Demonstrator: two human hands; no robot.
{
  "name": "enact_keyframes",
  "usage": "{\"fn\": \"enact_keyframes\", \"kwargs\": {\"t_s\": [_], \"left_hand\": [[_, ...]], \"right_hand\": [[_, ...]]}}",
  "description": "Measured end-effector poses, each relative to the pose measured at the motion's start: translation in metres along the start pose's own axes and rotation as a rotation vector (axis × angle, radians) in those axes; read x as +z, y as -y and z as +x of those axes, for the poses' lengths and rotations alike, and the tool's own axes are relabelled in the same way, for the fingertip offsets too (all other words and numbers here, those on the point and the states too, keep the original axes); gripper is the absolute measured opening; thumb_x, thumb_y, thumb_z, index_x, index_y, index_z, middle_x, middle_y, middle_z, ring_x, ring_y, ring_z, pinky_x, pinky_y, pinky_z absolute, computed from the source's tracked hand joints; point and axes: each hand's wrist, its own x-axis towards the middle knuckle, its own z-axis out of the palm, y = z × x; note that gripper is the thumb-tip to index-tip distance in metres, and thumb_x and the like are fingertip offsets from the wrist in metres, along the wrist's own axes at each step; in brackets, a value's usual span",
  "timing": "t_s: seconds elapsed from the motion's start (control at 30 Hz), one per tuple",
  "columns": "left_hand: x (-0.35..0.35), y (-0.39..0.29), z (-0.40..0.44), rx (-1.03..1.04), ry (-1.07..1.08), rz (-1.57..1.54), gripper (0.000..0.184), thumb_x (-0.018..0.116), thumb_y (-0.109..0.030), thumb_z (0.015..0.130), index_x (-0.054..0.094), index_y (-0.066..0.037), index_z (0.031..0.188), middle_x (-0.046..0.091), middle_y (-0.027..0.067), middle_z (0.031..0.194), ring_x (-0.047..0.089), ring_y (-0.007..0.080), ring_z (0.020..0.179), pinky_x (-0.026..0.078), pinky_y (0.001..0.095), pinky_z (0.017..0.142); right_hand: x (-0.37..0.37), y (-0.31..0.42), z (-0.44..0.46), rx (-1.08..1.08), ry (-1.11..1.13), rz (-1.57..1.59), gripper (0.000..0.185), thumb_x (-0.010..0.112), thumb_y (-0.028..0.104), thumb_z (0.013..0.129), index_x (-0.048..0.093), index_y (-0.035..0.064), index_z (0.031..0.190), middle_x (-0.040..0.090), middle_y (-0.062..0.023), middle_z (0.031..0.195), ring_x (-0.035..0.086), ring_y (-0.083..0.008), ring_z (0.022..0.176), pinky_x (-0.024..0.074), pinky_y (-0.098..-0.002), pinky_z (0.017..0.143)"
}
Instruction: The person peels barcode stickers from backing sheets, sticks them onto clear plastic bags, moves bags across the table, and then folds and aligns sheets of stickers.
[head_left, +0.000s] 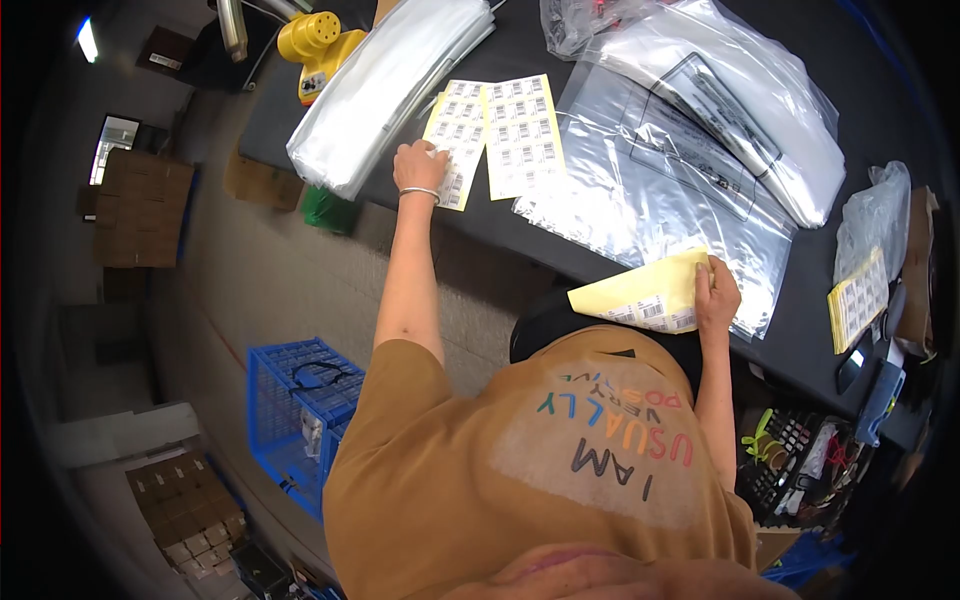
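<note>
In the head view, a pile of plastic bags (pixel 615 190) lay on the tabletop (pixel 812 300). Left of the pile, the left arm reached straight forward, its hand (pixel 420 167) palm down with fingers bent and fingertips on a label sheet (pixel 462 132); whether it gripped anything could not be told. A second sheet (pixel 522 140) lay between that one and the pile. At the pile's near edge, the right hand (pixel 717 291), elbow bent, pinched a curled yellow sheet (pixel 645 283) between thumb and fingers.
</note>
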Motion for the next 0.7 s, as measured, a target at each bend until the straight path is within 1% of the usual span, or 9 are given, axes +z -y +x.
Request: {"fn": "enact_keyframes", "kwargs": {"t_s": [0.07, 0.17, 0.23, 0.3, 0.4, 0.43, 0.5, 0.6, 0.7], "left_hand": [[0.001, -0.003, 0.007, 0.028, -0.06, -0.028, 0.036, 0.07, -0.035, 0.075, 0.068, -0.011, 0.101, 0.06, 0.0181, 0.1, 0.059, 0.0343, 0.097, 0.048, 0.042, 0.085], [0.003, -0.015, 0.016, 0.058, -0.117, -0.037, 0.035, 0.07, -0.034, 0.076, 0.068, -0.011, 0.102, 0.06, 0.0183, 0.1, 0.059, 0.0346, 0.097, 0.048, 0.0427, 0.085], [0.006, -0.019, 0.022, 0.065, -0.103, -0.032, 0.036, 0.069, -0.035, 0.076, 0.068, -0.011, 0.102, 0.06, 0.0184, 0.102, 0.059, 0.0344, 0.098, 0.048, 0.0434, 0.086], [0.009, -0.023, 0.026, 0.014, 0.006, 0.042, 0.038, 0.069, -0.036, 0.076, 0.067, -0.011, 0.105, 0.06, 0.0184, 0.103, 0.059, 0.0343, 0.098, 0.048, 0.0434, 0.086], [0.002, -0.03, 0.029, -0.001, 0.08, 0.069, 0.039, 0.069, -0.035, 0.077, 0.066, -0.01, 0.107, 0.058, 0.0174, 0.106, 0.057, 0.0333, 0.103, 0.047, 0.0433, 0.088], [0.003, -0.033, 0.031, 0.005, 0.082, 0.073, 0.039, 0.069, -0.035, 0.077, 0.066, -0.01, 0.107, 0.058, 0.0174, 0.106, 0.057, 0.0333, 0.103, 0.047, 0.0433, 0.088], [0.005, -0.037, 0.036, 0.06, -0.04, 0.024, 0.039, 0.069, -0.035, 0.077, 0.066, -0.011, 0.108, 0.058, 0.017, 0.107, 0.057, 0.0333, 0.103, 0.047, 0.0435, 0.089], [0.01, -0.046, 0.052, 0.055, -0.071, 0.005, 0.039, 0.069, -0.035, 0.077, 0.066, -0.011, 0.109, 0.058, 0.017, 0.108, 0.058, 0.0338, 0.103, 0.047, 0.0432, 0.089], [0.015, -0.054, 0.061, 0.036, -0.009, 0.071, 0.04, 0.068, -0.035, 0.078, 0.066, -0.011, 0.11, 0.058, 0.0175, 0.11, 0.057, 0.0344, 0.104, 0.047, 0.0437, 0.09]], "right_hand": [[0.0, 0.001, 0.001, -0.006, 0.008, 0.0, 0.021, 0.061, 0.017, 0.086, 0.065, 0.0008, 0.099, 0.067, -0.017, 0.087, 0.065, -0.0322, 0.076, 0.0504, -0.0371, 0.068], [-0.001, 0.003, 0.002, -0.001, 0.01, -0.003, 0.021, 0.061, 0.017, 0.086, 0.065, 0.0008, 0.098, 0.067, -0.0171, 0.086, 0.064, -0.0327, 0.075, 0.0502, -0.0373, 0.068], [-0.001, 0.004, 0.002, -0.002, 0.001, 0.006, 0.02, 0.061, 0.016, 0.086, 0.065, 0.0007, 0.098, 0.067, -0.0171, 0.086, 0.064, -0.0328, 0.075, 0.05, -0.0372, 0.068], [-0.001, 0.004, 0.001, -0.001, -0.012, 0.01, 0.02, 0.061, 0.016, 0.085, 0.065, 0.0006, 0.098, 0.066, -0.0171, 0.085, 0.064, -0.0329, 0.074, 0.0499, -0.0372, 0.067], [0.001, 0.001, 0.0, 0.011, -0.017, 0.021, 0.019, 0.062, 0.014, 0.085, 0.065, 0.0005, 0.097, 0.066, -0.0173, 0.084, 0.064, -0.0329, 0.075, 0.0496, -0.0372, 0.067], [0.001, 0.002, -0.001, 0.01, -0.023, 0.031, 0.018, 0.062, 0.014, 0.084, 0.065, 0.0005, 0.096, 0.066, -0.0174, 0.083, 0.064, -0.033, 0.074, 0.0495, -0.0374, 0.067], [0.001, 0.003, 0.0, 0.011, -0.029, 0.043, 0.018, 0.063, 0.014, 0.083, 0.065, 0.0005, 0.095, 0.066, -0.0174, 0.083, 0.064, -0.0331, 0.074, 0.0494, -0.0377, 0.067], [0.0, 0.003, 0.0, 0.004, -0.019, 0.023, 0.017, 0.063, 0.013, 0.083, 0.065, 0.0006, 0.094, 0.066, -0.0175, 0.082, 0.063, -0.0334, 0.072, 0.0491, -0.0378, 0.065], [0.001, 0.002, -0.001, 0.012, -0.04, 0.039, 0.016, 0.062, 0.013, 0.083, 0.064, 0.0008, 0.093, 0.065, -0.0172, 0.081, 0.062, -0.0336, 0.071, 0.0484, -0.0376, 0.063]]}}
